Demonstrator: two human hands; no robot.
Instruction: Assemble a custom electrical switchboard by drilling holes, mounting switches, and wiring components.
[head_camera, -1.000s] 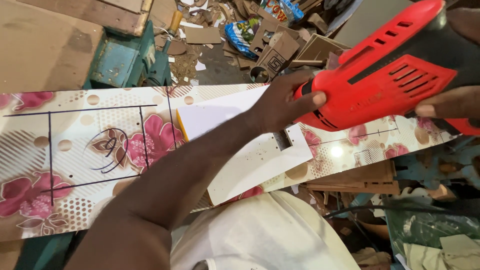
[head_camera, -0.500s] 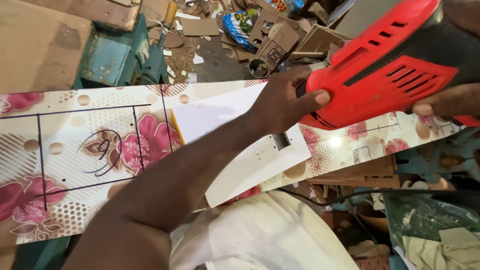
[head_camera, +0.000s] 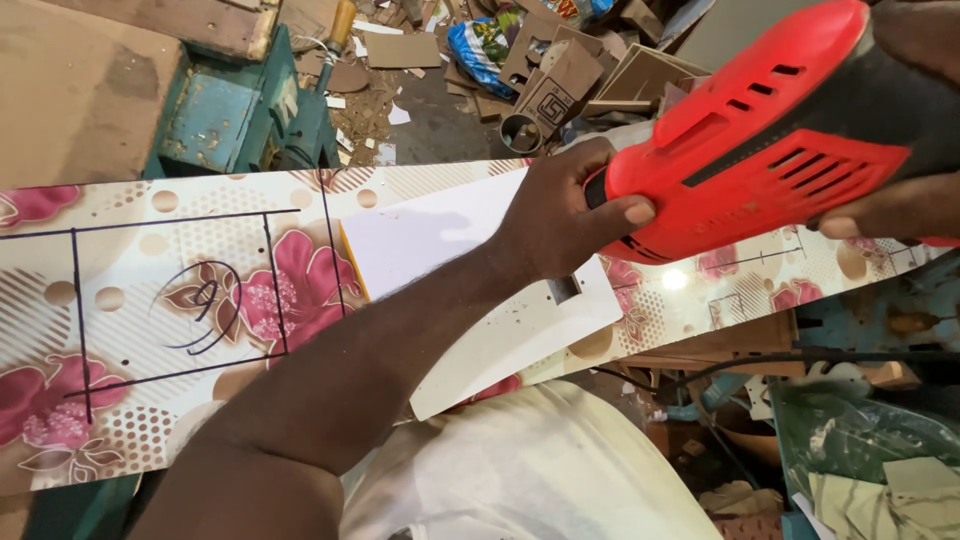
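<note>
Head view: red power tool between left-hand fingers and right-hand fingers.

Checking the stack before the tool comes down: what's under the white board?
The white board lies on the floral laminate panel, which shows on both sides. The left hand and forearm cover part of it. What supports the panel beneath is hidden.

Glossy red plastic drill
</note>
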